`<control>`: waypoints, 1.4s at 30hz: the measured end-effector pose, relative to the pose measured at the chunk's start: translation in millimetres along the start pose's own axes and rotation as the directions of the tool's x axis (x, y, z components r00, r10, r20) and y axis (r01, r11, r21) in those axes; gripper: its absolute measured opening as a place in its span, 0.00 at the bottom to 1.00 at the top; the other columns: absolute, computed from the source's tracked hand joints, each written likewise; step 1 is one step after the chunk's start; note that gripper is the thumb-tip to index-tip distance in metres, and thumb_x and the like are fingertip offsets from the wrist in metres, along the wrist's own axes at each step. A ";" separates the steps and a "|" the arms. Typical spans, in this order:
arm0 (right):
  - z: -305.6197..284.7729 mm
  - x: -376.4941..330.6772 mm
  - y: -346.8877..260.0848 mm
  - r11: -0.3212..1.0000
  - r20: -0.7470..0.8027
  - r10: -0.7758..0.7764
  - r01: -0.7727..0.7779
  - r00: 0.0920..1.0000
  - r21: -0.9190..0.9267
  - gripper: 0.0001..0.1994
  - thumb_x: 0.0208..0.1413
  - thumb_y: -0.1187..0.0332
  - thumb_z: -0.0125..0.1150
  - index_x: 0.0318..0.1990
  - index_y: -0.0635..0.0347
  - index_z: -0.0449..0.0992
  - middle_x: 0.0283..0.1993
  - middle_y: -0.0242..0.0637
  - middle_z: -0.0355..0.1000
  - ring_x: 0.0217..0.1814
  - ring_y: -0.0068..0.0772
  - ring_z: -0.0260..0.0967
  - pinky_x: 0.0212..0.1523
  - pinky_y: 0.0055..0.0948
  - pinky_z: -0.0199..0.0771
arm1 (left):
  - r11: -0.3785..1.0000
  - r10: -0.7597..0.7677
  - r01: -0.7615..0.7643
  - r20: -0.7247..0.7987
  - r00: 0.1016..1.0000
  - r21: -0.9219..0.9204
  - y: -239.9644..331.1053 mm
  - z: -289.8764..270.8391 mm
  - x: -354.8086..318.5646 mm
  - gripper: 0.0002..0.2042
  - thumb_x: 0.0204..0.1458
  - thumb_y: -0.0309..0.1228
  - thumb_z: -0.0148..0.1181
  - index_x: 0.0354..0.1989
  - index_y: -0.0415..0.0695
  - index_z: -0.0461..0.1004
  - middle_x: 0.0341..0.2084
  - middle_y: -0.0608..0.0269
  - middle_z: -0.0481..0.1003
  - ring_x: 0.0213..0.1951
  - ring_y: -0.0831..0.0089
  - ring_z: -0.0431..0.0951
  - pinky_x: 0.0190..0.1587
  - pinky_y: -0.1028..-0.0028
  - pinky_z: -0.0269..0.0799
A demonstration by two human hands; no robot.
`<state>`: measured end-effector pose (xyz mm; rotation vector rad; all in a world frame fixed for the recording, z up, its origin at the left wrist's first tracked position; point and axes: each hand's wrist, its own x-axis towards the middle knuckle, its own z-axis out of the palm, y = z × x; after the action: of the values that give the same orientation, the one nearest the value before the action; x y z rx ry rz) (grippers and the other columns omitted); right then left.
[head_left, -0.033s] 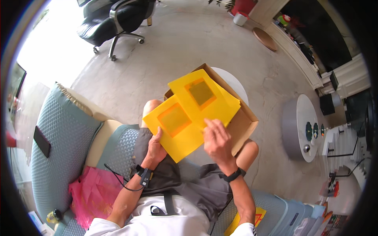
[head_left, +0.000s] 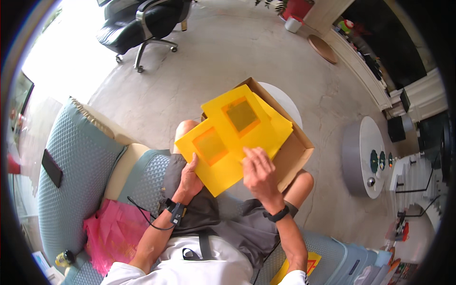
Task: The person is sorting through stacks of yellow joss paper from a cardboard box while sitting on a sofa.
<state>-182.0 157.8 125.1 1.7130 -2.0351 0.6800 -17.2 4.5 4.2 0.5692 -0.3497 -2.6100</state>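
Observation:
A flat yellow paper sheet (head_left: 216, 176) with an orange-framed square on it is gripped at its near left edge by my left hand (head_left: 191, 180), thumb on top. Overlapping it, a second yellow sheet (head_left: 219, 104) bears a darker, brownish square. My right hand (head_left: 260, 175) has its fingers bent and pinched at the lower corner of this upper sheet. More yellow sheets (head_left: 283, 127) show behind it on the right. Under them an open brown cardboard box (head_left: 297, 154) rests in front of my knees; the sheets hide much of its inside.
A round white table (head_left: 280, 97) stands partly behind the box. To my left on the blue quilted sofa are a dark phone (head_left: 52, 167) and a pink plastic bag (head_left: 114, 232). Another yellow item (head_left: 311, 261) lies by my right arm. A black wheeled chair (head_left: 137, 28) stands beyond.
My right hand has shifted slightly left along the sheets, its fingers bending closer together. The left hand keeps its hold. The whole view has moved a little.

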 end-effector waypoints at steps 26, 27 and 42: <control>40.4 -26.7 -77.2 0.976 0.277 -0.186 0.145 0.943 0.162 0.07 0.52 0.77 0.62 0.38 0.71 0.77 0.51 0.53 0.76 0.56 0.53 0.74 0.65 0.56 0.73 | 0.999 -0.028 0.026 0.069 0.997 0.022 0.0 -2.1 -3.2 0.31 0.65 0.49 0.61 0.70 0.46 0.63 0.63 0.59 0.72 0.63 0.62 0.74 0.65 0.59 0.71; 40.4 -27.0 -77.8 0.976 0.271 -0.184 0.143 0.945 0.163 0.07 0.52 0.77 0.62 0.38 0.71 0.77 0.51 0.53 0.76 0.56 0.53 0.74 0.65 0.56 0.73 | 0.999 -0.026 0.025 0.062 0.998 0.023 0.7 -1.7 -3.6 0.30 0.66 0.49 0.60 0.69 0.45 0.64 0.63 0.59 0.73 0.63 0.62 0.74 0.65 0.59 0.71; 31.8 -34.7 -72.7 0.979 0.305 -0.165 0.117 0.938 0.168 0.08 0.52 0.74 0.63 0.38 0.69 0.79 0.52 0.53 0.75 0.56 0.53 0.74 0.65 0.55 0.72 | 1.000 -0.012 0.012 -0.039 0.999 -0.017 -5.2 -1.8 -0.9 0.19 0.71 0.38 0.54 0.64 0.43 0.69 0.58 0.60 0.76 0.58 0.62 0.77 0.63 0.60 0.72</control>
<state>-104.0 156.8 87.5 2.1532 -2.0821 0.5476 -17.5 9.2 1.2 0.6174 -0.3120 -2.6068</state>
